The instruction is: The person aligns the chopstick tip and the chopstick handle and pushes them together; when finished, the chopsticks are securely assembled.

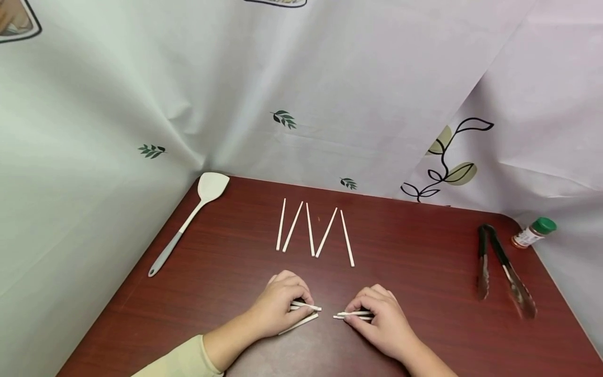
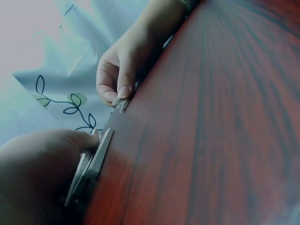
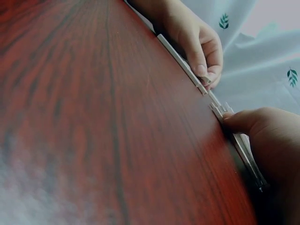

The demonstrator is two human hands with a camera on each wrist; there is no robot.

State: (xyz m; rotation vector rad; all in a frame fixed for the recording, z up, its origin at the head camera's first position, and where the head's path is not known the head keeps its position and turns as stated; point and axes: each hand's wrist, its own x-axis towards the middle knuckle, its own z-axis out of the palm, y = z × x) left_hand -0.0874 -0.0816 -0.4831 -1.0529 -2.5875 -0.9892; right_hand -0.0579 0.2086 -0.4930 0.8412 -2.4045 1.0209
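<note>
Near the front of the table, my left hand (image 1: 281, 303) pinches slim white chopsticks (image 1: 314, 308), their ends poking out past the thumb. Another chopstick (image 1: 301, 323) lies on the wood just below that hand, partly covered by it. To the right, my right hand (image 1: 379, 319) pinches a small bunch of white chopsticks (image 1: 339, 315) between thumb and fingers, ends pointing left. A short gap separates the two bunches. Beyond the hands, several white chopsticks (image 1: 327, 233) lie in a zigzag row. In the right wrist view, the loose chopstick (image 3: 180, 62) runs beside the left hand.
On the left of the dark red table (image 1: 226, 251) lies a white spatula (image 1: 213, 186) with a grey handle. Black-handled metal tongs (image 1: 504, 256) lie spread at the right. A green-capped spice jar (image 1: 527, 235) is by the right edge. Patterned cloth (image 1: 330, 104) hangs behind.
</note>
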